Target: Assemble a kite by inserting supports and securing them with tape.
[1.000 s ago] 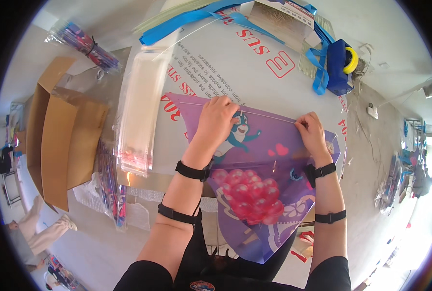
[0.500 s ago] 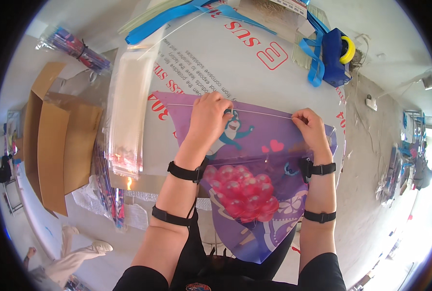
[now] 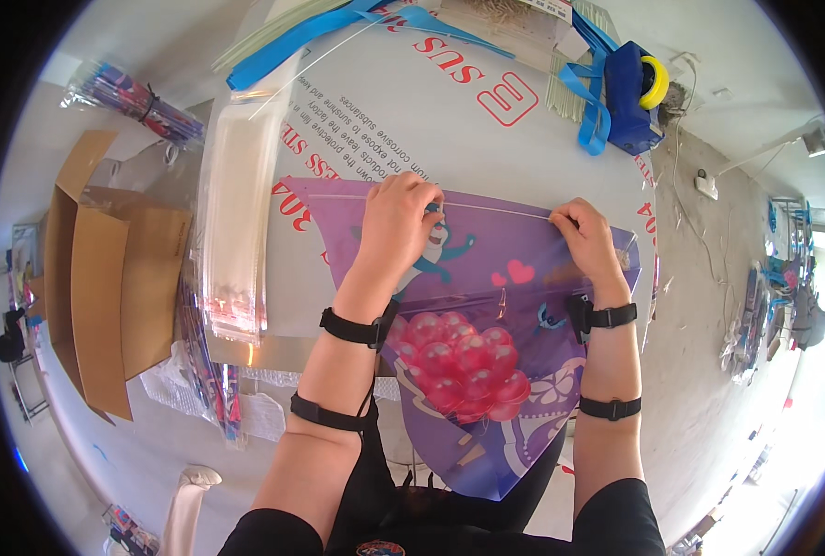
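Observation:
A purple, kite-shaped printed sheet (image 3: 487,278) lies over the near part of the table and hangs past its front edge to a point above my lap. It carries cartoon figures, pink hearts and a cluster of red balloons. A thin white rod (image 3: 496,205) runs along its far edge. My left hand (image 3: 399,218) is closed on that edge left of the middle, fingers curled over the rod. Farther right, my right hand (image 3: 581,236) pinches the same edge and rod between thumb and fingers. The fingertips of my left hand are partly hidden.
Clear plastic sleeves (image 3: 236,222) are stacked at the table's left side. A blue tape dispenser (image 3: 631,97) stands far right, near blue ribbon (image 3: 310,42). An open cardboard box (image 3: 102,287) is left of the table. Another person's leg (image 3: 185,510) shows at lower left.
Both hands keep their hold on the sheet's edge, with my right hand slightly farther left. The view has shifted a little. The other person at lower left has moved mostly out of view.

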Demonstrator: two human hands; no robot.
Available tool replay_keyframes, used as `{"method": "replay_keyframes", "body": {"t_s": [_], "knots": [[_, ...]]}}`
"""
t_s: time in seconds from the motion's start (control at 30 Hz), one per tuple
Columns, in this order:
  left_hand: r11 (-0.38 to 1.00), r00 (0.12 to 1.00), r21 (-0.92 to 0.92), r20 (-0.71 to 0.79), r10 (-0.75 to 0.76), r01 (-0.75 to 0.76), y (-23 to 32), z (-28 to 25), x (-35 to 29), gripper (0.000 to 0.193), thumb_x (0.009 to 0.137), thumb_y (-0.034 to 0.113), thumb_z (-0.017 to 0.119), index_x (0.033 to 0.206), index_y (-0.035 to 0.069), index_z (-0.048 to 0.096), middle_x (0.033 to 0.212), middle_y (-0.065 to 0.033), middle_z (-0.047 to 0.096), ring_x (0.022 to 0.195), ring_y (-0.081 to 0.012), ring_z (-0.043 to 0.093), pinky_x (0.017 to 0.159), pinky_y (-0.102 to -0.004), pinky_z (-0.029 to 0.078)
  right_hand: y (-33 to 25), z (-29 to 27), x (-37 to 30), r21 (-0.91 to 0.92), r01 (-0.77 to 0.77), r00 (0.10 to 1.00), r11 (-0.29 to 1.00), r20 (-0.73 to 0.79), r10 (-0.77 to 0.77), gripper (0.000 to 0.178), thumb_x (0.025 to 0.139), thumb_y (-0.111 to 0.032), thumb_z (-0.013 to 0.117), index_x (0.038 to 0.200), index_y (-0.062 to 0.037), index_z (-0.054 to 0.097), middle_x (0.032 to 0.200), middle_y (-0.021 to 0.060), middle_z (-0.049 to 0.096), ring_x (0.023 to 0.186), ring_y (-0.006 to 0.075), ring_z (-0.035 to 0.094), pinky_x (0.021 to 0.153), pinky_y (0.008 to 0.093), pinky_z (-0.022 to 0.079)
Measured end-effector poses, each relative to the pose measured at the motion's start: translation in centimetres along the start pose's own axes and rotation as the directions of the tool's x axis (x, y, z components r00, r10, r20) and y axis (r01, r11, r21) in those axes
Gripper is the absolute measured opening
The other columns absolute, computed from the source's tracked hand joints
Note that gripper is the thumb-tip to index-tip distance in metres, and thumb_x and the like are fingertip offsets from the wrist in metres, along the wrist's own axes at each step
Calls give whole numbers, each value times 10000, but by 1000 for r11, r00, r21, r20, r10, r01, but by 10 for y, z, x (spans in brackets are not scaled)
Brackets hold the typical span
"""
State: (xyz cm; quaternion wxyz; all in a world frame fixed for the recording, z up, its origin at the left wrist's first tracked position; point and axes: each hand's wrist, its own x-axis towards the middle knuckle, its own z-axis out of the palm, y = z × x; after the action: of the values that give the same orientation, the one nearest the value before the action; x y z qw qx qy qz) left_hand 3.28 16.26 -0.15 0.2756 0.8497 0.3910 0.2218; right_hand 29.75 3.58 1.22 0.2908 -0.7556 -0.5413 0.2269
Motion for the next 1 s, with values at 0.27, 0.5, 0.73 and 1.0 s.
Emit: {"method": "replay_keyframes", "body": {"t_s": [0.27,0.5,0.73,1.0], "knots": [[1000,999,17,-51,-14,15,0,6,1,205,678,84,770,844,110,653,874,-11,585,883,-231,571,791,-388,426,-8,-1,-2,91,-92,996,992,20,91,90,763,-1,683,833,-24,630,785,55,593,667,156,554,617,280,450],[1000,997,4,-70,-21,21,-4,7,1,214,666,92,779,851,121,674,877,-6,578,898,-228,569,808,-391,425,-10,3,1,-6,-2,1000,1000,-8,2,106,739,6,698,812,-32,631,752,48,563,646,152,532,602,277,439],[1000,997,-5,-83,3,-4,-4,9,-2,208,671,91,782,851,116,680,869,4,561,902,-216,563,835,-394,424,-11,3,-2,1,-40,999,999,-1,40,91,746,4,690,814,-10,630,743,57,542,648,159,534,609,274,434],[1000,996,-23,-85,-18,16,-4,7,-2,199,682,87,778,851,116,678,870,11,560,907,-206,563,838,-387,422,-14,5,-1,-11,-44,999,999,-8,44,79,760,-7,685,815,-8,628,741,56,528,644,157,527,609,270,431]]}}
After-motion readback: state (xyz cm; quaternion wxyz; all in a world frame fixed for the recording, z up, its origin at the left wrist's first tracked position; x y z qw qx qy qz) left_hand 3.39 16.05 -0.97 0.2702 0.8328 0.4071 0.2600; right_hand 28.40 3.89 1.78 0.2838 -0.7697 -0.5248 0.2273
